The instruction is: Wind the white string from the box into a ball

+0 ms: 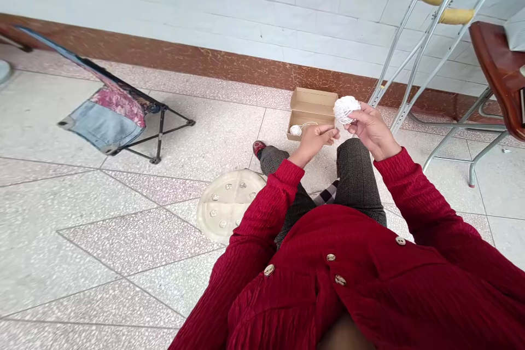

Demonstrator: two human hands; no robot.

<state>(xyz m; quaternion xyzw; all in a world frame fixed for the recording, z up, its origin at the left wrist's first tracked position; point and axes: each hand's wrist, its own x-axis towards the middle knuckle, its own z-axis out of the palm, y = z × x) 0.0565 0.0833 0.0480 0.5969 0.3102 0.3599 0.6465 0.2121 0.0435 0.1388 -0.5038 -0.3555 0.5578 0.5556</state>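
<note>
My right hand [371, 128] is closed around a ball of white yarn [346, 109], held up above the far end of my lap. To its left, my left hand [315, 142] is pinched, thumb against fingers, on a thin strand that is hard to make out at the fingertips. Beyond the hands an open cardboard box [314, 99] sits on the floor, its lid raised toward the wall. A smaller white yarn ball [295, 130] lies in its left side, and a loose strand runs from there toward my left hand. My left hand hides part of the box's front.
A folding stool [110, 120] with a denim and floral seat stands at left. A round beige lid-like disc [225, 205] lies on the floor by my left leg. Metal crutches [422, 44] lean on the wall at right, beside a brown chair [498, 76].
</note>
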